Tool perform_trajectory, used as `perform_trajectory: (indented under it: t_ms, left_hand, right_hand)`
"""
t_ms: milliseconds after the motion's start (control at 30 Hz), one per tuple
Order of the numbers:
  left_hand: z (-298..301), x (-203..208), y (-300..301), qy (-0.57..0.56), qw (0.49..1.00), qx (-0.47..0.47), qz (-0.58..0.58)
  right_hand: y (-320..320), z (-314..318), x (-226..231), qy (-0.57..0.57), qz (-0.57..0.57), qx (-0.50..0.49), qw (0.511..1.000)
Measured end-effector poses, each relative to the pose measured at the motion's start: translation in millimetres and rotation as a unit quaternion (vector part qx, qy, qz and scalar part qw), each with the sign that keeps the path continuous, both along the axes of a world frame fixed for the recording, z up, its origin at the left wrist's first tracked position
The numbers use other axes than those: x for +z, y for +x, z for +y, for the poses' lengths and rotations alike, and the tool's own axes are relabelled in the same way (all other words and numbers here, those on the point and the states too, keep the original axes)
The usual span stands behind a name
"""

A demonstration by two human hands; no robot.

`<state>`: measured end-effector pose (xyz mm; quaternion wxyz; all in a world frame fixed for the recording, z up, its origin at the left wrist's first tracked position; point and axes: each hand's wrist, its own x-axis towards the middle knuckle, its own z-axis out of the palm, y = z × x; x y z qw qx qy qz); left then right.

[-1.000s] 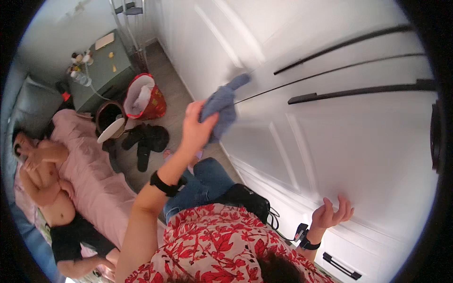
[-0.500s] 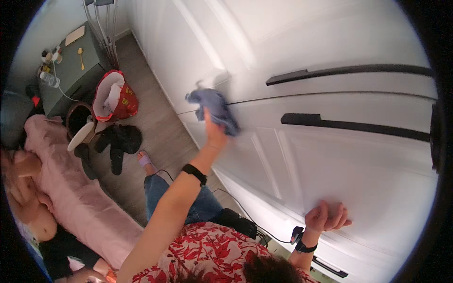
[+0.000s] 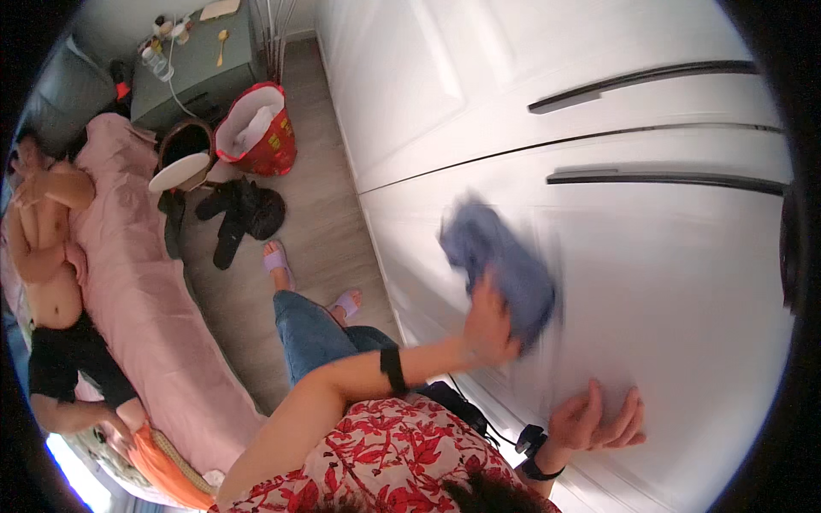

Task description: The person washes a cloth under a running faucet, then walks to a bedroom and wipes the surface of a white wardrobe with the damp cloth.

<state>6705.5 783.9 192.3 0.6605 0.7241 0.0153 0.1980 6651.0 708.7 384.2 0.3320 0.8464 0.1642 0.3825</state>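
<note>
My left hand (image 3: 491, 323) has a blue-grey cloth (image 3: 513, 265) pressed under it, laid over the lower panelled door of the white wardrobe (image 3: 676, 274). Both the hand and the cloth are blurred by motion. Lower and to the right, my right hand (image 3: 596, 421) has its fingers spread beside the same white surface. It holds nothing; whether its fingertips touch the door I cannot tell. Two long black handles, an upper one (image 3: 650, 82) and a lower one (image 3: 667, 179), run along the doors above my hands.
At the left, people rest on a bed with a pink cover (image 3: 145, 248). On the floor stand a red bag (image 3: 278, 141), a bin (image 3: 184, 150) with a white lid, and dark clothing (image 3: 244, 214). A grey-green bedside cabinet (image 3: 201, 73) holds small items.
My left hand has swept the cloth right and down across the wardrobe doors. My right hand stays by the lower door. The view has shifted, showing more of the bed.
</note>
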Motion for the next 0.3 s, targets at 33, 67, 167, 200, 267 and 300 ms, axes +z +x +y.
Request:
perform_trajectory:
  t_ms: [33, 67, 167, 200, 267, 300]
  left_hand:
    - [-24.1, -24.7, -37.6, -0.027, 0.998, -0.018, -0.047]
    - [-43.5, -49.6, -69.2, 0.035, 0.991, -0.093, -0.087]
    - [-44.9, -47.4, -60.5, 0.035, 0.983, -0.162, -0.074]
    - [-37.5, -44.5, -42.1, -0.020, 0.988, -0.151, -0.024]
    - [-22.1, -51.3, 19.8, -0.057, 0.997, -0.029, -0.042]
    - [-27.6, -53.5, 12.3, -0.060, 0.997, -0.031, -0.035]
  right_hand:
    - [-1.0, 2.6, 1.4, -0.001, 0.005, 0.004, 1.000]
    - [-1.6, 2.8, -0.6, -0.009, 0.010, -0.003, 1.000]
    - [-1.7, -3.5, -0.2, -0.029, 0.016, -0.013, 0.999]
    - [-4.0, -4.1, 1.5, -0.032, 0.020, -0.016, 0.999]
    - [-3.8, -7.1, -2.2, -0.032, 0.021, -0.014, 0.999]
    - [-7.4, -11.5, -2.8, -0.026, 0.027, -0.011, 0.999]
